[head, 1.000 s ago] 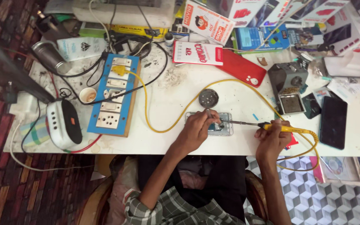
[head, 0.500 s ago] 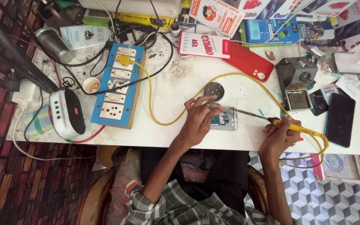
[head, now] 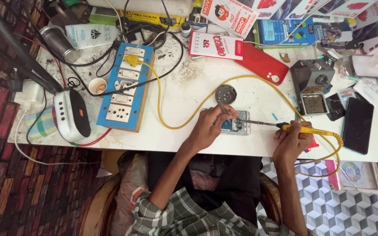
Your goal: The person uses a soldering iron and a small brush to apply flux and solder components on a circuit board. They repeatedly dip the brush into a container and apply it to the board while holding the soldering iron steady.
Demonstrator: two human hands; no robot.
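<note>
The left hand (head: 210, 126) is stretched forward from a bent elbow over the desk (head: 189, 91), its fingers pinched together on a thin pair of tweezers (head: 222, 107) whose tip is raised towards a small round tin (head: 226, 93). The heel of this hand is laid against an opened phone (head: 237, 126), which lies flat near the front edge of the desk, between the two hands. The right hand (head: 292, 139) is rested at the desk's front edge with the wrist bent, its fingers wrapped tight round the yellow handle of a soldering iron (head: 285, 127); the iron is held level, its metal tip pointed left and set at the right edge of the phone.

One soldering iron is seen, with one yellow cord (head: 171, 114) looped across the desk to a plug in one blue socket board (head: 123, 89). One round tin stands just behind the phone. One red phone cover (head: 262, 64) lies further back, and one grey iron stand (head: 312, 85) with a tray is placed to the right. One dark phone (head: 357, 125) lies face down at the far right. One white speaker (head: 71, 114) is set at the left, beside one small cup (head: 97, 86). Several printed boxes are stacked along the back
</note>
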